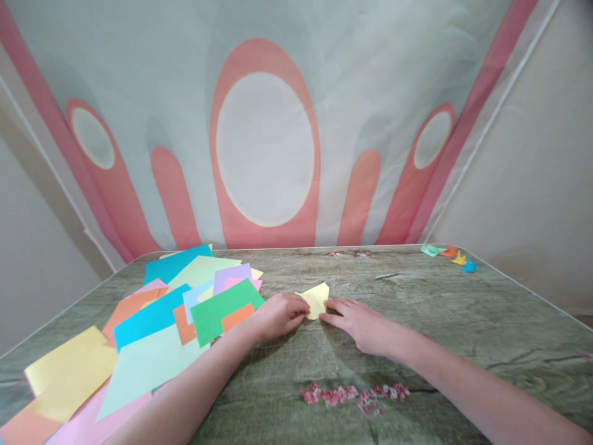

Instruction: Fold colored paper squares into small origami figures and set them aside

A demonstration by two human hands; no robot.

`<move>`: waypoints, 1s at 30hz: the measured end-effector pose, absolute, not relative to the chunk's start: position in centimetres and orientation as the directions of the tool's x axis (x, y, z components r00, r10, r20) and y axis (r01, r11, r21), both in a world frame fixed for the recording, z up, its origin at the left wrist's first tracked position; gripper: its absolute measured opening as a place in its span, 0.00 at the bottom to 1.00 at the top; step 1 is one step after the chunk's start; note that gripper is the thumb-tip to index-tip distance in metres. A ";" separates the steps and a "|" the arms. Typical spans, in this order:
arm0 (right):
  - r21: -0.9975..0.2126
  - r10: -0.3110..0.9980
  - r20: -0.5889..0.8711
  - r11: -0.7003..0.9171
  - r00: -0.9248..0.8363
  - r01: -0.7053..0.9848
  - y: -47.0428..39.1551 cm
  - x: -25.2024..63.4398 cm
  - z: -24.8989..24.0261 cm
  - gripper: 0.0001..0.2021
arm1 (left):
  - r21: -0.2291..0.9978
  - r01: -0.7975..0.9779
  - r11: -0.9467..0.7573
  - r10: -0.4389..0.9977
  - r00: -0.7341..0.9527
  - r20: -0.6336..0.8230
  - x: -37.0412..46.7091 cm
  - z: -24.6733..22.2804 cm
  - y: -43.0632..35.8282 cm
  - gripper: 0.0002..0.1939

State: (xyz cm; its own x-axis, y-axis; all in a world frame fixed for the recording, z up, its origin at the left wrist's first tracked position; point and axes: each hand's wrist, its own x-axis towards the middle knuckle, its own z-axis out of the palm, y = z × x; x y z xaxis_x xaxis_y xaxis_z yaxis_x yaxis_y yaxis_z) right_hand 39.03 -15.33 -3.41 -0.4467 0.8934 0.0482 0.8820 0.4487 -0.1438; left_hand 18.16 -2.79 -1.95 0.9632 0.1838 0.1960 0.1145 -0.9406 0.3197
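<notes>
A small piece of folded pale yellow paper rests on the table between my two hands. My left hand grips its left edge, with thumb and fingers closed on it. At the paper's right side, my right hand lies low over the table with its fingers stretched out, the fingertips touching the paper's edge. The fingers of my left hand cover part of the paper's left corner.
Many loose coloured sheets, among them a green sheet and a yellow sheet, spread over the left of the wood-patterned table. Small folded paper figures, including a blue one, stand at the far right corner. A patterned backdrop hangs behind.
</notes>
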 end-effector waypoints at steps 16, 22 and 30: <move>-0.167 0.902 0.013 0.426 -0.431 0.889 -15.2 39.0 -3.2 0.32 | 0.358 0.282 -0.890 0.376 0.899 0.226 18.9 -3.8 -2.1 0.12; -0.254 0.907 0.052 0.416 -0.417 0.873 -14.9 39.8 -3.2 0.36 | 0.448 0.406 -0.797 0.541 0.809 0.229 19.9 -4.5 -1.9 0.13; -0.295 0.889 0.061 0.451 -0.455 0.842 -14.7 40.6 -2.8 0.42 | 0.512 0.454 -0.729 0.623 0.750 0.223 20.7 -5.0 -2.1 0.12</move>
